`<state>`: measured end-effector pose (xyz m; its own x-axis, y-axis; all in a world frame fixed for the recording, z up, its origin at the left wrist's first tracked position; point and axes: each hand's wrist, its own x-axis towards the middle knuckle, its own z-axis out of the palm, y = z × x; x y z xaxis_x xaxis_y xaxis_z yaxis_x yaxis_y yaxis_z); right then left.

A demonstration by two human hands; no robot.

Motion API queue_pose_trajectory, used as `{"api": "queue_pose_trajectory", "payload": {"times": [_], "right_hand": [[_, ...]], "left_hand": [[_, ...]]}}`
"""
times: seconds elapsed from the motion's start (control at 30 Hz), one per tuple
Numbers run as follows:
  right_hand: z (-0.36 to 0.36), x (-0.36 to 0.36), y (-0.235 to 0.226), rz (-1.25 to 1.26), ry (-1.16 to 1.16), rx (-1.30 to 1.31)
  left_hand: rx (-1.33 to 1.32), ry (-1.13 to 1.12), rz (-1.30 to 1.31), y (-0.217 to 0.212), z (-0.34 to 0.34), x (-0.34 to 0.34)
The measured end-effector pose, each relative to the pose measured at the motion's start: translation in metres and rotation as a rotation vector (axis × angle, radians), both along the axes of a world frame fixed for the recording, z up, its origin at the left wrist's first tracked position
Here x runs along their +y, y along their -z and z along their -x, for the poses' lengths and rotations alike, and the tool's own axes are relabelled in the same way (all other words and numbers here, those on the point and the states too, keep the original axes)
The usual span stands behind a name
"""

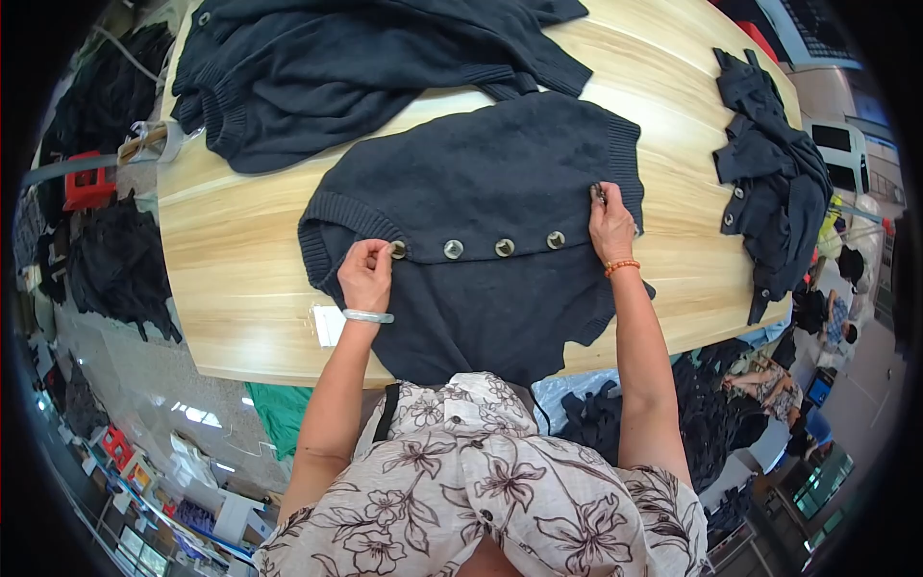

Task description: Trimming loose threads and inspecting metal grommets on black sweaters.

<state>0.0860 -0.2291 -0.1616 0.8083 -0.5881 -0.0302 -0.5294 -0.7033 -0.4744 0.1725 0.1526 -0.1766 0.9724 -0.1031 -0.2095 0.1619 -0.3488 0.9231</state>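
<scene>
A dark navy knitted cardigan [471, 183] lies spread on the table in front of me, its ribbed edges to the left and right. Large round buttons run in a row across it, one of them a mottled button [505, 247] near the middle. At the row's left end, my left hand [366, 276] is closed, thumb and fingertips pinching the end button [397, 249] at the ribbed neckband. My right hand [612, 229] is closed over the cardigan near its right ribbed hem. A small dark, partly shiny thing shows between its fingers, too covered to name.
More dark knitwear [317, 87] lies heaped along the table's far side. Another dark garment [769, 173] lies at the table's right end. A small white label [328, 325] is by the near left edge. Dark garments [120, 260] are piled left of the wooden table [236, 332], near a red stool [88, 183].
</scene>
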Motion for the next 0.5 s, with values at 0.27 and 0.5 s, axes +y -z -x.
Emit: {"api": "queue_pose_trajectory", "payload": {"times": [0.27, 0.5], "right_hand": [[0.001, 0.001, 0.0, 0.01, 0.01, -0.01], [0.0, 0.0, 0.002, -0.066, 0.008, -0.04]], "left_hand": [[0.656, -0.253, 0.629, -0.023, 0.022, 0.008], [1.067, -0.077, 0.896, -0.033, 0.034, -0.054]]}}
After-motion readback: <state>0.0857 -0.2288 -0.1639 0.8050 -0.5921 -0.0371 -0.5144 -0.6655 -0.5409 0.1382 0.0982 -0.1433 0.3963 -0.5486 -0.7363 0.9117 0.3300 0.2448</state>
